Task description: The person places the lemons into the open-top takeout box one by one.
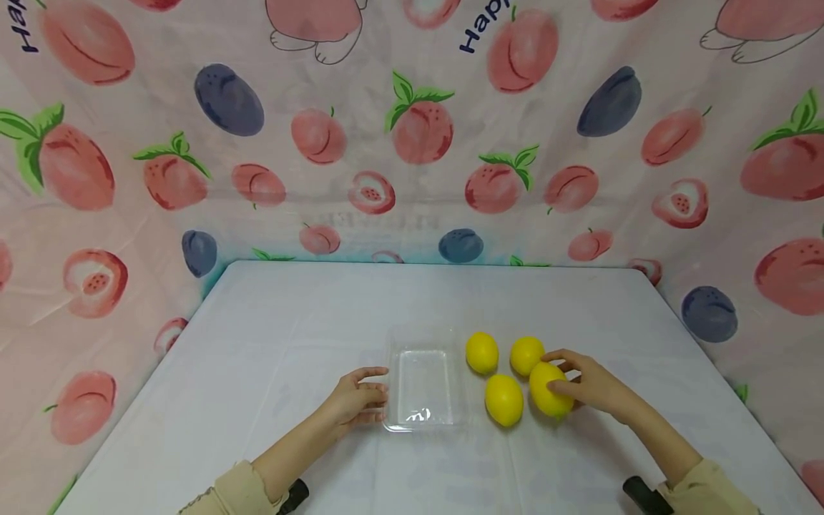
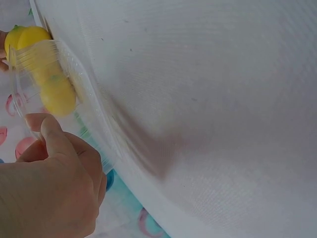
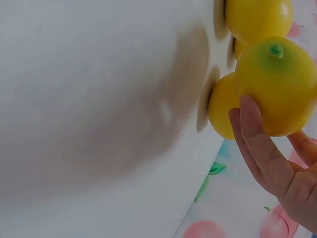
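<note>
left hand (image 1: pixel 357 400) is at 9 o'clock of clear plastic container (image 1: pixel 423 390), w/ thumb and finger pinching its edge, as left wrist view shows; right hand (image 1: pixel 591 386) grasps one yellow lemon, the held lemon (image 1: pixel 548 406), from its 3 o'clock side, w/ fingers and thumb curled around it; clock is per head view, 12 = far side; the held lemon is at approx. 3 o'clock of the container, apart from it; its green stem tip is visible in right wrist view; it looks raised off the white table (image 1: pixel 309 307), but whether it touches its neighbour, i cannot tell; three more lemons rest on the table: first lemon (image 1: pixel 504 400) at 9 o'clock of the held one, second lemon (image 1: pixel 482 352) at 10 o'clock and just beside the container, third lemon (image 1: pixel 525 354) at 11 o'clock, partly hidden; left sleeve (image 1: pixel 238 493) is at 7 o'clock of the view, right sleeve (image 1: pixel 711 490) at 4 o'clock, both beige; at 12 o'clock, behind table, hangs pale cloth (image 1: pixel 412 129) w/ printed red fruits, navy ovals & green leaves.
</note>
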{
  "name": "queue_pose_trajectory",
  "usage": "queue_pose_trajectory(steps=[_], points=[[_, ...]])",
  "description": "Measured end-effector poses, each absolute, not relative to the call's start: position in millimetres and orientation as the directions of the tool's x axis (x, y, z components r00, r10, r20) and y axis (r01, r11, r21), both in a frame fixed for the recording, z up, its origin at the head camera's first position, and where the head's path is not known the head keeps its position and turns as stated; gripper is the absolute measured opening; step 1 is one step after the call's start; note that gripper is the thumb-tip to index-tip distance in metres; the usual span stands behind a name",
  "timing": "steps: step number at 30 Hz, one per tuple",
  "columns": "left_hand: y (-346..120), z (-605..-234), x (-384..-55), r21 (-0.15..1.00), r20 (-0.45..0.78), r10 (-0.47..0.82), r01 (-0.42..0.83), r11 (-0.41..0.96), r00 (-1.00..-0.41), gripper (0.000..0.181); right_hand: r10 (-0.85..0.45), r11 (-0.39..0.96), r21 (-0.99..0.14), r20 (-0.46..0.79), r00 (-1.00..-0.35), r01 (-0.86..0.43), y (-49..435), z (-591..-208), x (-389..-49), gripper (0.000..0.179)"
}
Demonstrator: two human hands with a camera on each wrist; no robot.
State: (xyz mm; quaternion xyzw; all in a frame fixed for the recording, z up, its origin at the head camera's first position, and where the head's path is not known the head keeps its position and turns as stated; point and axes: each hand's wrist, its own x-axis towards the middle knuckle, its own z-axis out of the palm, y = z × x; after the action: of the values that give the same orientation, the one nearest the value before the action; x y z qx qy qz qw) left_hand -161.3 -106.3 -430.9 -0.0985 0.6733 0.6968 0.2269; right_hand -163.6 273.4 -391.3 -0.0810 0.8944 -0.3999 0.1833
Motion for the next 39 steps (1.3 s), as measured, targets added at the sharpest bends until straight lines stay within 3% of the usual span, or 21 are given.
queue_pose_trajectory(steps=[20,39], points=[[-107,-431,-160,0.889,-0.453,0.151,-0.457,0.01,-0.879,0.046,-0.323,0.664,-0.741,-0.157,-0.933,-0.105,221,-367,-190,0.045],[-104,-431,-159,0.89,-0.455,0.126,-0.456,0.024,-0.882,0.042,-0.377,0.629,-0.772,-0.195,-0.906,-0.095,149,-357,-226,0.046]])
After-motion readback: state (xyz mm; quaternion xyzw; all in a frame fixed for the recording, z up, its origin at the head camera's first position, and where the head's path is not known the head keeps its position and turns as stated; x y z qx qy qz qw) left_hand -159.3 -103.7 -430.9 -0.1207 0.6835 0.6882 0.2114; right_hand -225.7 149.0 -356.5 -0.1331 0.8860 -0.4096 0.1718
